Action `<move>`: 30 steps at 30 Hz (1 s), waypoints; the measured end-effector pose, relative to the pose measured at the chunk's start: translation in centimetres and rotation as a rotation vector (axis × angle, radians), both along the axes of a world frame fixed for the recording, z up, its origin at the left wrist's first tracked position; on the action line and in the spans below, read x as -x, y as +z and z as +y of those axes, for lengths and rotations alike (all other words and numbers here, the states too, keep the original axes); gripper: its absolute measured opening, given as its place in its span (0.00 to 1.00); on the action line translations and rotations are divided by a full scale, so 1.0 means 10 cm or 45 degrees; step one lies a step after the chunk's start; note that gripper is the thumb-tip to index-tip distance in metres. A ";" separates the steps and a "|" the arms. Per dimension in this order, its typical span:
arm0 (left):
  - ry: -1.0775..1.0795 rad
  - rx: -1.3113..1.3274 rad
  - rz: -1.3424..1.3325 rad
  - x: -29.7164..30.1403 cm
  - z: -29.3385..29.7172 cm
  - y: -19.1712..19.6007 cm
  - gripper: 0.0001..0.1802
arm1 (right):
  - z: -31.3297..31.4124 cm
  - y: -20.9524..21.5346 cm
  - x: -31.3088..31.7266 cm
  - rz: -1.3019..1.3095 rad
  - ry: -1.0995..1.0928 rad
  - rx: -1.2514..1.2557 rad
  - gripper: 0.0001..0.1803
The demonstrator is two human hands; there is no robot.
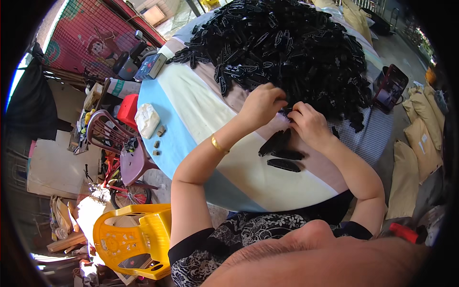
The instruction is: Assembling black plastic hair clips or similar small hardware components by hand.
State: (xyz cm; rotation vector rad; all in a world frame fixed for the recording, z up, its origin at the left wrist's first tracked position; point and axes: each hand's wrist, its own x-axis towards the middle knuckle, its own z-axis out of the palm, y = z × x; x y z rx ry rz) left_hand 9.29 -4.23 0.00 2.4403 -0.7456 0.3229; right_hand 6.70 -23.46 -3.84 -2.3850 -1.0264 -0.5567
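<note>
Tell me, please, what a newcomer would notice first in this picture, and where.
Most likely the big heap of black parts, spread over the far side of the striped cloth. Then the person's left hand and right hand, close together at the heap's near edge, draw attention. The bright yellow chair also stands out, at the lower left of the picture.

The cloth [191, 112] is striped in blue, cream and dusky pink, with finely patterned grey-blue at its right. Black is shared by the pile [287, 52] and the loose parts [284, 165]. The black shirt [248, 229] is patterned with white flowers. Gold is shown by the bangle [218, 144], tan by the sacks [402, 167].
</note>
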 end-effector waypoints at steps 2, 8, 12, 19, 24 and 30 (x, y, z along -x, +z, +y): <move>-0.076 -0.081 -0.317 -0.21 -0.18 -0.04 0.12 | 0.02 -0.06 -0.02 -0.041 0.011 0.037 0.08; -0.350 -0.440 -0.383 -0.60 -0.35 -0.12 0.13 | 0.01 -0.12 -0.04 -0.122 0.086 0.073 0.07; -0.376 -0.125 -0.404 -0.56 -0.22 -0.20 0.12 | -0.01 -0.08 -0.06 -0.081 0.017 -0.045 0.09; -0.366 1.420 0.883 -0.31 0.01 -0.28 0.10 | -0.12 0.17 -0.13 0.185 0.050 -0.778 0.10; -0.584 1.563 1.264 -0.09 0.00 -0.52 0.11 | -0.06 0.27 -0.03 0.012 0.075 -0.762 0.09; -0.514 1.633 1.272 -0.05 -0.10 -0.53 0.11 | -0.07 0.32 -0.02 -0.270 0.047 -0.585 0.09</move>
